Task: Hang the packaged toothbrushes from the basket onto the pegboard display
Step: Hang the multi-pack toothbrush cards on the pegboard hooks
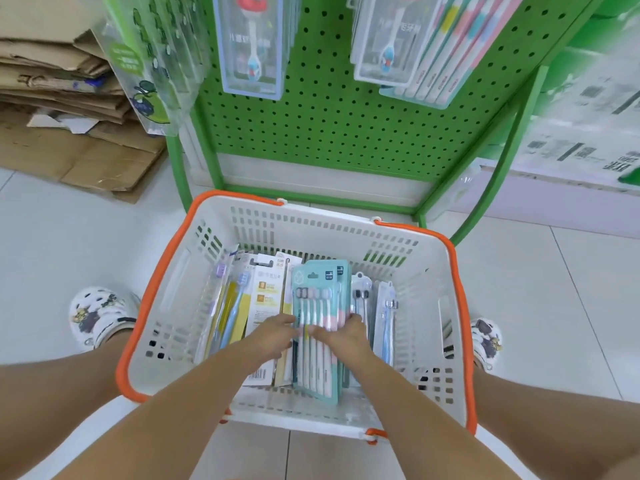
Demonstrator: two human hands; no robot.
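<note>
A white basket [426,306] with orange handles stands on the floor below a green pegboard [332,126]. Several toothbrush packs lie inside it. On top lies a teal multi-brush pack [317,292]. My left hand [273,336] grips its left edge and my right hand [343,336] grips its right edge, both about halfway down the pack. A yellow pack [268,292] lies to its left, clear packs [386,313] to its right. Packaged toothbrushes hang on the pegboard: a clear children's pack [254,46] and a pastel multi-pack [440,53].
Flattened cardboard [62,98] is stacked on the floor at the left. A clear green-printed pack [152,64] hangs on the rack's left side. Shelving with white boxes [588,109] stands at the right. My feet in white clogs [98,317] flank the basket.
</note>
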